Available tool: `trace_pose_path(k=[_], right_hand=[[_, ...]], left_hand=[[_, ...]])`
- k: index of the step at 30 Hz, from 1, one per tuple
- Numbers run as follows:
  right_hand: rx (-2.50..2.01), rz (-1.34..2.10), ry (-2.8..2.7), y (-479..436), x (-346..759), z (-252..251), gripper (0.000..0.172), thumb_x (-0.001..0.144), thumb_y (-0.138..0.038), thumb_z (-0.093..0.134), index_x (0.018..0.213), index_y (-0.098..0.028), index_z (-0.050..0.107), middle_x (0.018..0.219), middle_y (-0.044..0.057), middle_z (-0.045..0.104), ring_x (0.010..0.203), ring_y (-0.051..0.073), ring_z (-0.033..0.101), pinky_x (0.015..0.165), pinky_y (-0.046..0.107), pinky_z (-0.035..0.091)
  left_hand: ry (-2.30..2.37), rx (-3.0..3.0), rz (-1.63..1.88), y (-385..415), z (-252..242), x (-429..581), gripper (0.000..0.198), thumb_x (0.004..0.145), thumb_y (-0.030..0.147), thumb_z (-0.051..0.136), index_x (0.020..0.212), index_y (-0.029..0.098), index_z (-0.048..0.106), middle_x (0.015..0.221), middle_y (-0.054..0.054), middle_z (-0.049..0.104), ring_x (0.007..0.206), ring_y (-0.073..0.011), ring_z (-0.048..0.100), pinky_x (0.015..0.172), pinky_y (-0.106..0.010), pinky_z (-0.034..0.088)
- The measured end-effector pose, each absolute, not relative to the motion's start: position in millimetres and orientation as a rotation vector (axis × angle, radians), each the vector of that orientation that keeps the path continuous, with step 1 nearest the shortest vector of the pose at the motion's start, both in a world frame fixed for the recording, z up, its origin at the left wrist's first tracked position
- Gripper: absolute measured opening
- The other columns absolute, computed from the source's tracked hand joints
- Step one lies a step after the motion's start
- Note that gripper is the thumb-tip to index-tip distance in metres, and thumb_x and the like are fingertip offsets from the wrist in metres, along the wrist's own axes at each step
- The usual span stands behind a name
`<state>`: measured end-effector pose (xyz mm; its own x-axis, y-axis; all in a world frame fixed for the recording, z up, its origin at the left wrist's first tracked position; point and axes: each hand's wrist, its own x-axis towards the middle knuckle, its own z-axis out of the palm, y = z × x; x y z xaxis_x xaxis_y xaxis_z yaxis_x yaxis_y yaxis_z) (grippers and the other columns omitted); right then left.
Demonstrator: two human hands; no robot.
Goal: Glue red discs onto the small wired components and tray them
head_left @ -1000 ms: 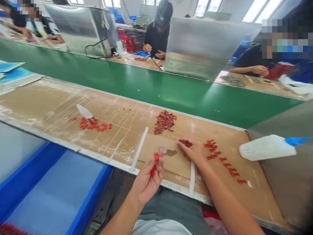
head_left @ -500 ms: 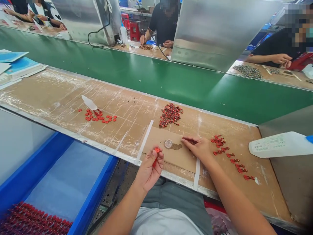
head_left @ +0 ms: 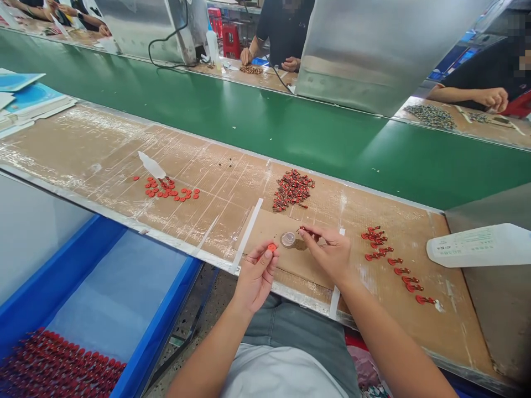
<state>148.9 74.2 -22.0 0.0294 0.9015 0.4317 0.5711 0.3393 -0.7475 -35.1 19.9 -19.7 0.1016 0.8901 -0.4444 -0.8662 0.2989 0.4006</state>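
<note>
My left hand [head_left: 256,279] pinches a small red disc [head_left: 271,247] above the near edge of the cardboard sheet [head_left: 307,265]. In my right hand [head_left: 331,255] is a small dark-and-red peg-like piece [head_left: 302,228], held between thumb and fingertips. Just left of those fingertips sits a small round clear dish [head_left: 287,239] on the cardboard. Behind it lies a pile of the same slim red-and-dark pieces [head_left: 293,190]. To the right stand several red discs with peg-like pieces on them [head_left: 401,271]. What else my curled fingers hold is hidden.
Loose red discs [head_left: 166,190] lie around a white nozzle-like piece [head_left: 151,165] at left. A white bottle [head_left: 477,246] lies at right by a metal panel. Beyond the table runs a green belt [head_left: 232,121], with co-workers behind it. A blue bin [head_left: 178,287] holds rows of red pieces.
My right hand has moved left and up off the cardboard, bringing its peg-like piece above the dish's right side. The disc in my left hand now shows its face more. The view shifted slightly.
</note>
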Motion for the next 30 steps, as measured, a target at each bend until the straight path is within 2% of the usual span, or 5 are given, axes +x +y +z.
trace_pose_path(k=[10, 20, 30], right_hand=[[-1.156, 0.273, -1.868, 80, 143, -30, 0.011, 0.087, -0.024, 0.065, 0.095, -0.025, 0.073, 0.092, 0.004, 0.076, 0.082, 0.019, 0.071, 0.076, 0.034, 0.057], [-1.047, 0.210, -1.960, 85, 143, -30, 0.018, 0.084, -0.015, 0.067, 0.099, -0.024, 0.071, 0.092, 0.003, 0.076, 0.082, 0.017, 0.070, 0.075, 0.032, 0.057], [-1.283, 0.478, -1.551, 74, 138, -24, 0.014, 0.077, -0.026, 0.076, 0.091, -0.023, 0.076, 0.086, 0.003, 0.077, 0.069, 0.016, 0.069, 0.066, 0.029, 0.058]], left_hand=[[0.666, 0.027, 1.284, 21, -25, -35, 0.022, 0.078, 0.011, 0.074, 0.099, 0.014, 0.073, 0.099, -0.005, 0.075, 0.083, -0.0081, 0.072, 0.078, -0.014, 0.058], [0.671, 0.036, 1.281, 18, -25, -36, 0.026, 0.075, 0.012, 0.077, 0.100, 0.015, 0.073, 0.098, -0.004, 0.076, 0.083, -0.0083, 0.072, 0.078, -0.014, 0.058], [0.685, 0.064, 1.283, 19, -19, -33, 0.022, 0.076, 0.015, 0.076, 0.098, 0.016, 0.072, 0.097, -0.003, 0.075, 0.081, -0.0089, 0.072, 0.072, -0.016, 0.060]])
